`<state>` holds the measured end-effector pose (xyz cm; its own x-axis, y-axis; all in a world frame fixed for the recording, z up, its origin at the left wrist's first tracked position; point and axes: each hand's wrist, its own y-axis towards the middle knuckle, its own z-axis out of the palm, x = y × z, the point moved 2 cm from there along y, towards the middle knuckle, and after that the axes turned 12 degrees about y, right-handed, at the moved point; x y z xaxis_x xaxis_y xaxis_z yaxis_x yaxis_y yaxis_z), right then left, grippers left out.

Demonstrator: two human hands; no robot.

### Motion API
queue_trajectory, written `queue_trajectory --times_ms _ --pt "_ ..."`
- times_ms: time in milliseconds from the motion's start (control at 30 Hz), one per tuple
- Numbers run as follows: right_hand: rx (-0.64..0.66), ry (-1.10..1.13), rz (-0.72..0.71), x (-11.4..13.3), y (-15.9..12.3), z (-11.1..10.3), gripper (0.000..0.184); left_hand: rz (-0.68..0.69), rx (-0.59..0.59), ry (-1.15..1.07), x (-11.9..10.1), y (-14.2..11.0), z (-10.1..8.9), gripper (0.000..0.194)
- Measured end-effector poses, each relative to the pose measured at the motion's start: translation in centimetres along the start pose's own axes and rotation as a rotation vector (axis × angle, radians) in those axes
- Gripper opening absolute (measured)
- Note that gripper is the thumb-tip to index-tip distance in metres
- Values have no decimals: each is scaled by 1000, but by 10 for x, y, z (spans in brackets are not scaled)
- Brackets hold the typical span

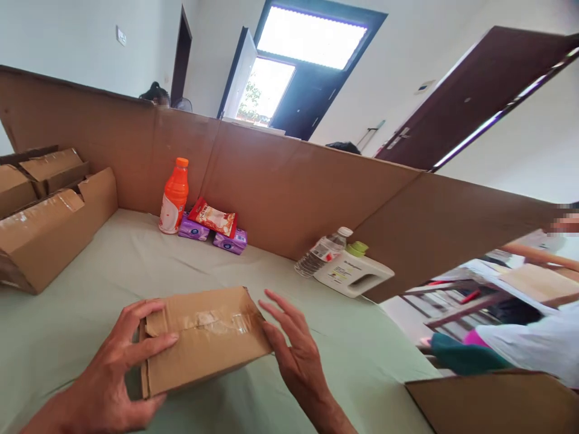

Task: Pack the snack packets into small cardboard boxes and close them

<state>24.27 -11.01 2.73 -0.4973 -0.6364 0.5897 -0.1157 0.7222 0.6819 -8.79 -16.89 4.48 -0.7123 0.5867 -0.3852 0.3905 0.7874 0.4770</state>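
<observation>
A small cardboard box [205, 337] with clear tape across its closed flaps lies on the green-covered table [113, 265] in front of me. My left hand [120, 361] grips the box's left end, thumb on top and fingers around the edge. My right hand [294, 349] rests against the box's right side with fingers spread and straight. Nothing is in the right hand.
An orange juice bottle [174, 196], purple packets [212, 235] and a red snack bag [213, 217] stand by the cardboard wall [289, 187]. A water bottle [322, 250] and a white jug [353, 272] lie farther right. Bigger cardboard boxes [45, 223] sit at left; another person's arm [520, 346] is at right.
</observation>
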Motion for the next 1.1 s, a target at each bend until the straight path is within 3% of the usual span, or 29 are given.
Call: queue_trajectory --times_ms 67,133,300,467,633,767,867,967,1100 --pt "-91 55 138 -16 7 15 37 -66 -129 108 4 -7 -3 66" --pt "-96 127 261 -29 7 35 42 -140 -246 254 22 -6 -10 53" --pt "60 212 392 -47 -25 85 41 -345 -518 604 102 41 -26 39" --pt "251 187 338 -47 -58 101 30 -519 -550 655 183 112 -31 42" --pt "198 205 266 -47 -60 99 24 -667 -572 679 227 152 -27 42" --pt "203 219 284 -47 -59 99 25 -738 -599 689 237 166 -24 45" --pt "242 223 302 -42 -57 98 23 -721 -587 674 230 165 -26 54" --pt "213 240 264 -37 -53 98 22 -612 -524 638 211 144 -24 64" --pt "182 222 287 -36 -47 103 27 -423 -351 535 174 93 -5 76"
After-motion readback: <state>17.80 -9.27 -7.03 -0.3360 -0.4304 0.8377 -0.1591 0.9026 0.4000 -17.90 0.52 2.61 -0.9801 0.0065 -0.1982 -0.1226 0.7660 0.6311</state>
